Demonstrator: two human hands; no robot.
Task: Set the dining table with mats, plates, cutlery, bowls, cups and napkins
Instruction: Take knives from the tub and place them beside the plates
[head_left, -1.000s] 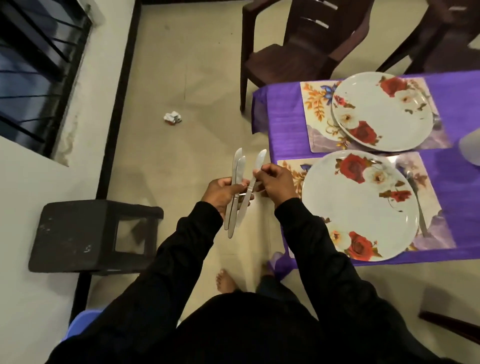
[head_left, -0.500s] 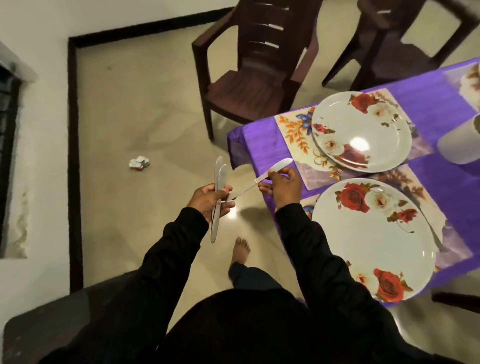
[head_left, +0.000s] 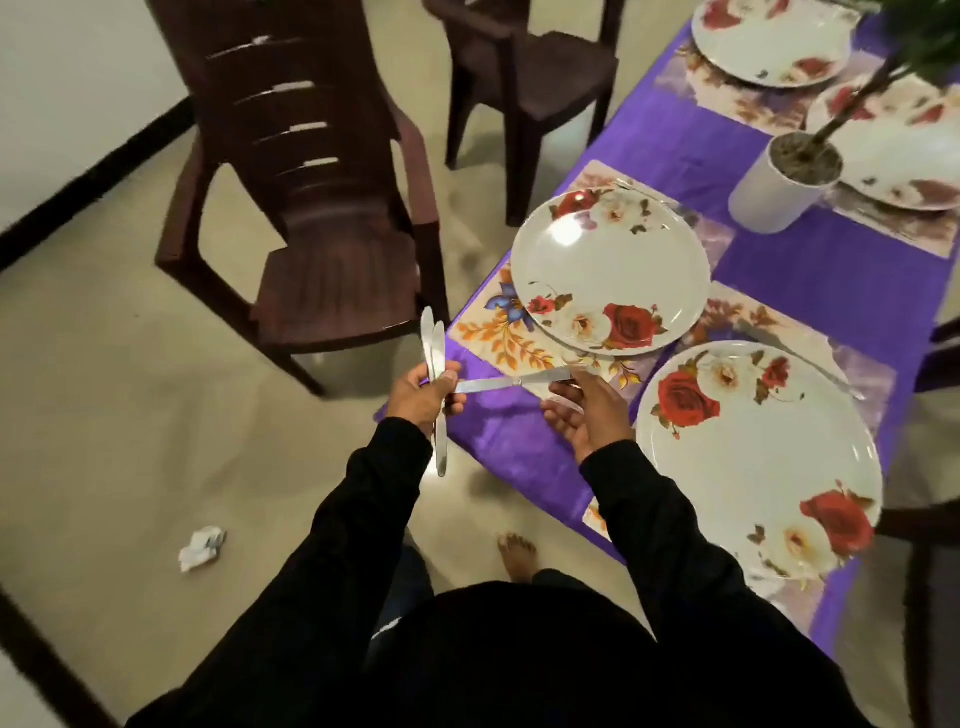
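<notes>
At the near corner of the table (head_left: 810, 270), covered in a purple cloth, the person stands with both hands raised. From the head camera, the left hand (head_left: 423, 395) grips two knives (head_left: 435, 358) upright in its curled fingers, blades pointing up and handles hanging below the fist, out over the floor beside the table edge. The right hand (head_left: 589, 415) lies palm up with fingers loosely spread; a third knife (head_left: 511, 383) lies level, its blade end at the right fingertips and its handle end reaching to the left hand, over the cloth just beside the floral mat (head_left: 498, 332). On that mat sits a rose-patterned plate (head_left: 610, 270); a second plate (head_left: 758, 457) sits nearer, on its own mat. A white pot (head_left: 774, 192) stands farther along. Two dark chairs (head_left: 311, 182) stand just beside the table.
</notes>
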